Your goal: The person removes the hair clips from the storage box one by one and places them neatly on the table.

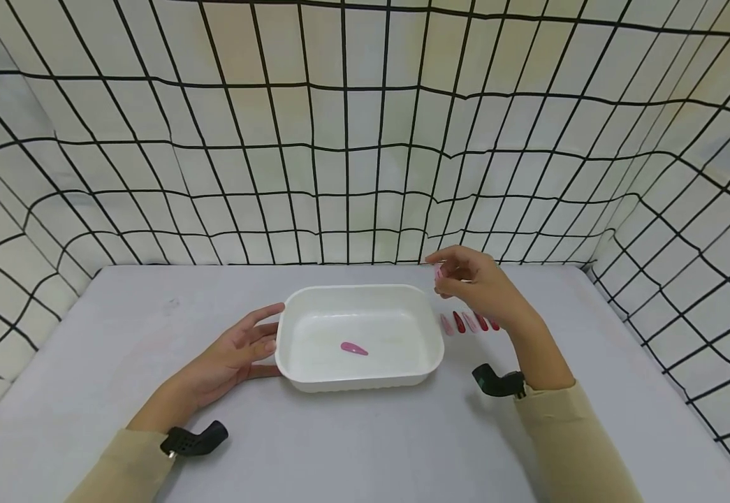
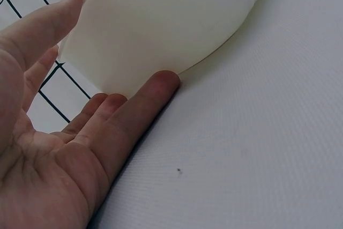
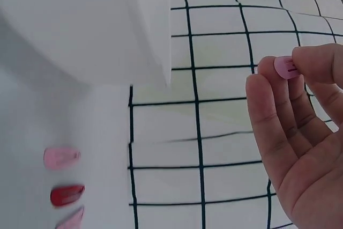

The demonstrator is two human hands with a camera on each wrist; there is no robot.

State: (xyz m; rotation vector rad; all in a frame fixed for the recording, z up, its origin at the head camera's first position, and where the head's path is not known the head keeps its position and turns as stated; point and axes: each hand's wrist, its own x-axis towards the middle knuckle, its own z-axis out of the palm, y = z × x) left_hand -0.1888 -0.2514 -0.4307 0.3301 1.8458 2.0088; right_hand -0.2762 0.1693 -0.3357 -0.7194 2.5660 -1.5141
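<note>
A white plastic basin (image 1: 360, 377) sits on the table with one pink snap hair clip (image 1: 354, 348) lying inside. My left hand (image 1: 229, 360) touches the basin's left outer wall with spread, fairly straight fingers; in the left wrist view the fingertips (image 2: 163, 81) rest against its side. Beyond the basin's right rear corner, my right hand (image 1: 471, 279) is raised and pinches another pink hair clip (image 3: 286, 67) between thumb and fingers. Below that hand, a row of several pink and red hair clips (image 1: 459, 322) lies beside the basin, its right end partly hidden by the wrist.
A black wire grid (image 1: 346, 149) stands along the back and both sides of the white table (image 1: 365, 447). Dark camera mounts (image 1: 195, 440) are strapped at both wrists, over beige sleeves.
</note>
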